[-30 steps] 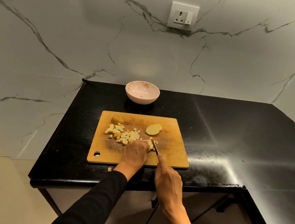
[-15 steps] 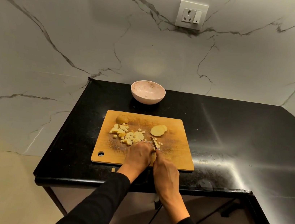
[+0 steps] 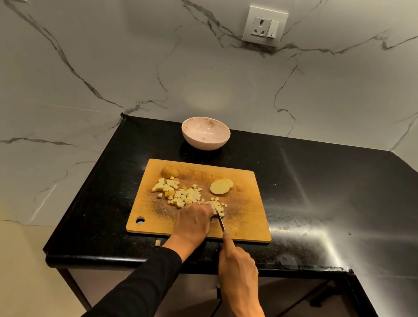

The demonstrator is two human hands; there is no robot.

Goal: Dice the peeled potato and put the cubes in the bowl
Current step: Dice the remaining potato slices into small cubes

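Observation:
A wooden cutting board (image 3: 248, 217) lies on the black counter. Several pale potato cubes (image 3: 178, 194) are scattered across its middle. Two round potato slices (image 3: 221, 186) lie at the back right, and a rounded potato end (image 3: 170, 171) at the back left. My left hand (image 3: 193, 223) rests on the board with curled fingers holding down a potato piece that it mostly hides. My right hand (image 3: 236, 269) grips a knife (image 3: 220, 220), index finger along the spine, blade beside the left fingers. A pale pink bowl (image 3: 205, 133) stands behind the board.
One stray potato cube (image 3: 158, 242) lies on the counter (image 3: 330, 202) just in front of the board. The counter's front edge runs under my wrists. A marble wall with a socket (image 3: 264, 26) rises behind the bowl.
My right hand with the knife has drawn back toward me from beside the left hand. The view has shifted a little.

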